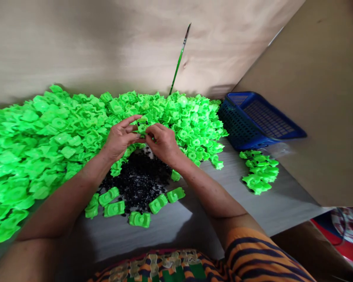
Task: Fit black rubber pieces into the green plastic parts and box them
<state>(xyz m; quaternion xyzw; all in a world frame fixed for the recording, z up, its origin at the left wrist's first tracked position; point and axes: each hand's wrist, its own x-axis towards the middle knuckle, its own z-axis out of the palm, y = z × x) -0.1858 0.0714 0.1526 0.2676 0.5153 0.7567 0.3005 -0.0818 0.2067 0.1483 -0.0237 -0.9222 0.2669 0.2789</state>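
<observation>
My left hand [120, 137] holds a small bright green toy car body [142, 127] by its edges, underside facing me. A black wheel axle [142, 123] lies across its far end. At the car's near end, the thumb and fingers of my right hand [163, 143] are pinched together against it. A dark bit shows there, but what the pinch holds is hidden. Below both hands spreads a heap of black wheel axles [141, 182]. Several green car bodies lie roof up along its near edge, among them one car body [139, 219] at the front.
A large pile of green car bodies [61, 129] fills the left and back of the table [170, 231]. A blue plastic basket [238, 125] stands tilted at the right, with a small group of green cars [259, 170] in front. A thin paintbrush [179, 60] leans against the wooden back wall.
</observation>
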